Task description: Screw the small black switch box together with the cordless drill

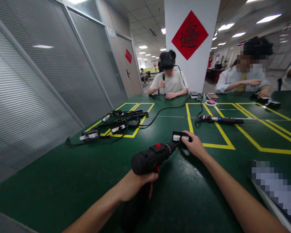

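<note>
My left hand is wrapped round the grip of a black cordless drill with red buttons. The drill points away and to the right, its chuck close to a small black-and-white part. My right hand pinches that part by its right side, just above the green table. Whether the drill's bit touches the part I cannot tell. The lower part of the drill's grip is dark and partly covered by my hand.
Black devices with cables lie on the green table at left. A cabled pen-like tool lies at right. A pink roll and a pixelated object are also there. Two people in headsets sit opposite.
</note>
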The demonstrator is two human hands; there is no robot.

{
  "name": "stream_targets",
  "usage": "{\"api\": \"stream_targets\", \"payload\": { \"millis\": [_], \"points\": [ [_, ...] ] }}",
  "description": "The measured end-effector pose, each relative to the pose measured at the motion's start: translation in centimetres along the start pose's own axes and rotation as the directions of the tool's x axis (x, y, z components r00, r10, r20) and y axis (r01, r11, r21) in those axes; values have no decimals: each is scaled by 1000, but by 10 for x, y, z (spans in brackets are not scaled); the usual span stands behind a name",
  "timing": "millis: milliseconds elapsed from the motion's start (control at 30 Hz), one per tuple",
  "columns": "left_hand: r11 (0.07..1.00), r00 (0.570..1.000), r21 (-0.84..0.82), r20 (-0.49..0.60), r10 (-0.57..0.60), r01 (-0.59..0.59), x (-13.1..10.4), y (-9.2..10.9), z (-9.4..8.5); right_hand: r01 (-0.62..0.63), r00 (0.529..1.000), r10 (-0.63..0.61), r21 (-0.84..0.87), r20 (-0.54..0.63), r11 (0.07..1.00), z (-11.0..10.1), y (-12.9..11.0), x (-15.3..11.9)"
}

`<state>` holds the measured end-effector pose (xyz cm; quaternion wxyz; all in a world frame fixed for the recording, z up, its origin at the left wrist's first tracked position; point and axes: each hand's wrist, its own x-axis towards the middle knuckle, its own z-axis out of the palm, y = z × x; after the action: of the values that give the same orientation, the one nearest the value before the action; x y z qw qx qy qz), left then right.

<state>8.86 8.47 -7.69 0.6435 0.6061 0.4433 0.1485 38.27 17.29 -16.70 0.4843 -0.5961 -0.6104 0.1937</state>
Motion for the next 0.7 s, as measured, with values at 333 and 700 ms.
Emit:
{"api": "stream_targets", "payload": {
  "millis": [333, 700],
  "points": [
    [1000, 1000, 23, 11, -8, 7, 0, 1, -1, -4, 1000, 4, 12, -3, 1000, 1, 2, 0],
    [999, 1000, 43, 7, 9, -9, 0, 1, -1, -12, 1000, 12, 18, -4, 1000, 1, -1, 0]
  ]
}}
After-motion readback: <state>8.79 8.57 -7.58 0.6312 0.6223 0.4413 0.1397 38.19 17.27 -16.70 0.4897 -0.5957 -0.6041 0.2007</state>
